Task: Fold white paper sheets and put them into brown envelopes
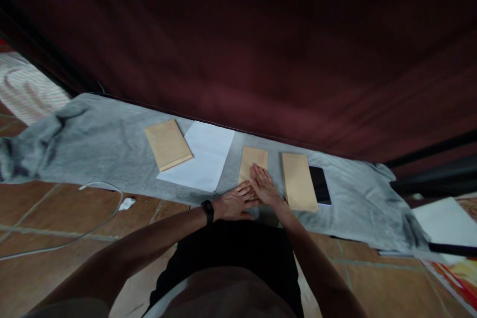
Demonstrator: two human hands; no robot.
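Note:
A brown paper envelope (254, 156) lies on the grey cloth in front of me, its near part covered by my hands. My left hand (235, 202), with a black band on the wrist, rests flat with fingers stretched out over the near end. My right hand (265, 186) also lies flat on the envelope, its fingers pointing away from me. The two hands touch or overlap at the fingers. Just right of them is a stack of brown envelopes (299, 182), beside a dark phone (320, 185). To the left, another brown envelope (169, 144) partly covers a white sheet of paper (208, 156).
The grey cloth (100, 144) runs along a dark red curtain (238, 59). A pale cable (85, 232) and a crumpled white scrap (127, 203) lie on the tiled floor (33, 208). At far right is a white flat object (449, 221).

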